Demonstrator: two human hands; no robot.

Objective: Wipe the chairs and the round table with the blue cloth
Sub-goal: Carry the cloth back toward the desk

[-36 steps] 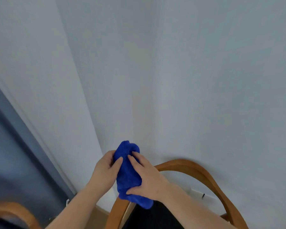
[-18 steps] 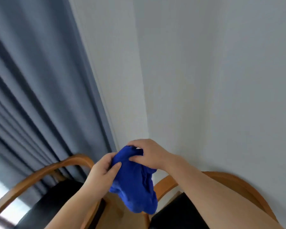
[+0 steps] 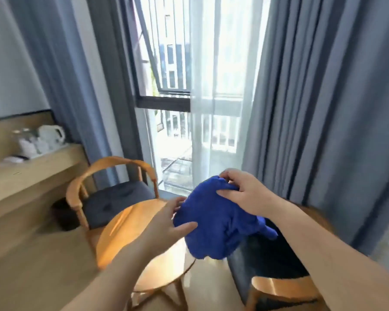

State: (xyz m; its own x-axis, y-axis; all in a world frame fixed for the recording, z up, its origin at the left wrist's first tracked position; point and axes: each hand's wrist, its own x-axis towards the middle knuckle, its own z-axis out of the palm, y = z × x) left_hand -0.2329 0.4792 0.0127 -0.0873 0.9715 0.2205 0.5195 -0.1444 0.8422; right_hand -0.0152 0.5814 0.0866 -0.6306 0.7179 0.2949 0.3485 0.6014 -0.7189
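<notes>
Two wooden chairs: far chair point(image 3: 112, 194) left of the round table point(image 3: 130, 230), near chair point(image 3: 279, 286) right of it. One blue cloth point(image 3: 216, 223), bunched, held in the air above the table's right edge. One white kettle point(image 3: 52, 134) with cups on the desk point(image 3: 32, 169) left of the table. No readable writing. Right hand point(image 3: 245, 194) pinches the cloth top, fingers curled. Left hand point(image 3: 166, 227) half open, thumb and fingertips touching the cloth's left side.
</notes>
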